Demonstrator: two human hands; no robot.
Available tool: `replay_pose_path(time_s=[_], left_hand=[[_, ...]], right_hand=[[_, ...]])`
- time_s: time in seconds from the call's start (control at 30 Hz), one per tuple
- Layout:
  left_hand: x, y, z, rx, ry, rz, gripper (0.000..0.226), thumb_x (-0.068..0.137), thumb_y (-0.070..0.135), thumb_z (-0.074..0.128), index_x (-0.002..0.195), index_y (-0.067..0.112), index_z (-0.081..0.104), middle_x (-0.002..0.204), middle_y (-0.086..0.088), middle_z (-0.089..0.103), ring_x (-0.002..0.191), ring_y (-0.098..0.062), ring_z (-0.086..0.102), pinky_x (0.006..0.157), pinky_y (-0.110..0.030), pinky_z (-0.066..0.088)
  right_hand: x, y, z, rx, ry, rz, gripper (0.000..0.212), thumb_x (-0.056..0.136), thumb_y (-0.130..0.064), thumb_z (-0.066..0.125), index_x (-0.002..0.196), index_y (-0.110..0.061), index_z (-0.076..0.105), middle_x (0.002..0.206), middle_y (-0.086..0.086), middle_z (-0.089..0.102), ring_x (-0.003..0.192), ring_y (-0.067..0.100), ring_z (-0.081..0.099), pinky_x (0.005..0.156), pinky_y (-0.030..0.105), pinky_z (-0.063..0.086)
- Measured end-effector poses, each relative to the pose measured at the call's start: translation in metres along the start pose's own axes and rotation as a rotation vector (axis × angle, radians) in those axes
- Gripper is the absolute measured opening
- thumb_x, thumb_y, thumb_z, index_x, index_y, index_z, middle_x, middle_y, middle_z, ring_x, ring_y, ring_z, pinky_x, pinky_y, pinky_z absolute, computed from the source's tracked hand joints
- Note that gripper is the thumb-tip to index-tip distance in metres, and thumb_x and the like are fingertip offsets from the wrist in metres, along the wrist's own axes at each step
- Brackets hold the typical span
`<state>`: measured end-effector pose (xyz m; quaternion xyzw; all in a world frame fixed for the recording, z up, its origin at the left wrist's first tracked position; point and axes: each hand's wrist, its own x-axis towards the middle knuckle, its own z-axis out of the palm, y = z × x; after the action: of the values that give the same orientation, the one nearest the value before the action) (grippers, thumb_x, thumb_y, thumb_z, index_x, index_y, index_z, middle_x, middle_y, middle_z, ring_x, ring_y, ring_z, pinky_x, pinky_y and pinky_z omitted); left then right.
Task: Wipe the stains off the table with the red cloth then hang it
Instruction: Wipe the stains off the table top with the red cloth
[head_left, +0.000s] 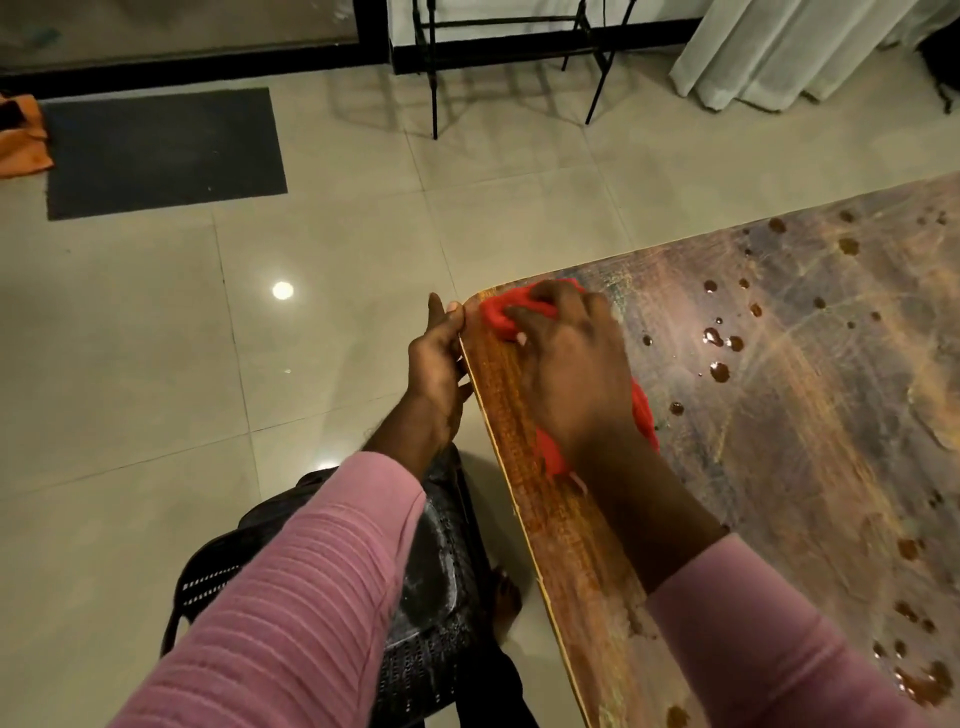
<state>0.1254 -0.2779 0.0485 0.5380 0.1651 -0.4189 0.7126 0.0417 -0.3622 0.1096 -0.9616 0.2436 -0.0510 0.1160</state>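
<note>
The red cloth lies bunched on the near left corner of the worn wooden table. My right hand presses down on it, fingers curled over the cloth; more red shows under my wrist. My left hand holds the table's left edge just below the corner. Several brown wet stains dot the tabletop to the right of the cloth, and more stains sit near the lower right.
A black perforated chair stands under my left arm beside the table. The floor is pale tile, with a dark mat and orange fabric at the far left. Black metal legs and white curtains stand at the back.
</note>
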Motion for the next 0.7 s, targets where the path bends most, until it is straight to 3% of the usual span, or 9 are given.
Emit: replay_pose_path(time_s=[0.07, 0.13, 0.3, 0.37, 0.47, 0.5, 0.53, 0.6, 0.7], left_hand=[[0.001, -0.002, 0.0, -0.019, -0.007, -0.035, 0.055, 0.096, 0.049, 0.042, 0.149, 0.034, 0.034, 0.133, -0.008, 0.059, 0.103, -0.022, 0.061, 0.073, -0.033, 0.046], [0.001, -0.003, -0.001, -0.075, -0.023, -0.068, 0.056, 0.093, 0.05, 0.045, 0.145, 0.029, 0.041, 0.123, -0.008, 0.064, 0.108, -0.027, 0.061, 0.086, -0.04, 0.05], [-0.009, -0.002, -0.003, -0.27, -0.122, -0.167, 0.049, 0.098, 0.039, 0.037, 0.128, 0.008, 0.06, 0.122, -0.017, 0.065, 0.108, -0.031, 0.064, 0.084, -0.039, 0.054], [-0.011, -0.005, -0.002, -0.275, -0.167, -0.185, 0.055, 0.1, 0.046, 0.032, 0.124, 0.007, 0.063, 0.119, -0.017, 0.065, 0.108, -0.032, 0.064, 0.086, -0.041, 0.052], [-0.009, -0.004, 0.004, -0.172, -0.117, -0.121, 0.063, 0.101, 0.055, 0.024, 0.1, 0.012, 0.069, 0.094, -0.011, 0.071, 0.088, -0.025, 0.068, 0.087, -0.041, 0.05], [-0.009, -0.003, 0.006, -0.13, -0.085, -0.092, 0.06, 0.101, 0.054, 0.024, 0.103, 0.014, 0.069, 0.093, -0.009, 0.071, 0.089, -0.024, 0.067, 0.091, -0.042, 0.049], [-0.007, -0.002, 0.006, -0.084, -0.056, -0.064, 0.054, 0.102, 0.051, 0.025, 0.118, 0.017, 0.064, 0.098, -0.007, 0.07, 0.095, -0.025, 0.066, 0.095, -0.044, 0.047], [-0.003, 0.001, 0.006, 0.022, -0.015, 0.004, 0.046, 0.104, 0.041, 0.025, 0.148, 0.031, 0.034, 0.113, 0.0, 0.064, 0.108, -0.024, 0.06, 0.095, -0.044, 0.046], [-0.003, 0.007, 0.002, 0.095, -0.029, 0.019, 0.05, 0.104, 0.029, 0.027, 0.152, 0.039, 0.017, 0.133, 0.0, 0.055, 0.103, -0.021, 0.057, 0.083, -0.038, 0.044]], right_hand=[[0.013, 0.004, 0.0, 0.01, 0.046, 0.119, 0.035, 0.091, -0.017, 0.052, 0.123, -0.026, 0.062, 0.133, 0.006, 0.05, 0.121, 0.029, 0.041, 0.096, 0.048, 0.041], [0.018, -0.005, 0.001, 0.024, 0.068, 0.129, 0.034, 0.091, -0.018, 0.05, 0.121, -0.025, 0.063, 0.13, 0.007, 0.052, 0.118, 0.029, 0.043, 0.094, 0.048, 0.041], [0.003, -0.026, 0.005, -0.019, 0.009, -0.119, 0.036, 0.086, -0.022, 0.05, 0.118, -0.023, 0.066, 0.129, 0.006, 0.054, 0.116, 0.028, 0.043, 0.095, 0.041, 0.036], [0.006, -0.017, 0.002, -0.002, -0.001, -0.137, 0.038, 0.088, -0.026, 0.044, 0.12, -0.024, 0.065, 0.129, 0.007, 0.053, 0.116, 0.029, 0.043, 0.094, 0.043, 0.038], [0.019, 0.011, 0.0, -0.001, 0.018, 0.039, 0.036, 0.092, -0.024, 0.051, 0.127, -0.028, 0.059, 0.133, 0.008, 0.048, 0.119, 0.029, 0.041, 0.096, 0.048, 0.042], [0.023, 0.017, -0.001, 0.014, 0.037, 0.108, 0.037, 0.092, -0.022, 0.053, 0.128, -0.029, 0.058, 0.134, 0.008, 0.047, 0.12, 0.03, 0.041, 0.096, 0.049, 0.042], [0.025, 0.019, -0.002, 0.03, 0.052, 0.146, 0.038, 0.092, -0.019, 0.054, 0.129, -0.028, 0.058, 0.133, 0.009, 0.047, 0.12, 0.03, 0.04, 0.096, 0.05, 0.042], [0.019, 0.01, -0.002, 0.045, 0.042, 0.12, 0.037, 0.093, -0.018, 0.052, 0.128, -0.026, 0.059, 0.133, 0.009, 0.047, 0.12, 0.03, 0.04, 0.096, 0.049, 0.042], [-0.003, -0.01, -0.001, 0.047, -0.031, -0.074, 0.035, 0.092, -0.021, 0.051, 0.125, -0.027, 0.061, 0.132, 0.006, 0.049, 0.118, 0.028, 0.04, 0.094, 0.042, 0.042]])
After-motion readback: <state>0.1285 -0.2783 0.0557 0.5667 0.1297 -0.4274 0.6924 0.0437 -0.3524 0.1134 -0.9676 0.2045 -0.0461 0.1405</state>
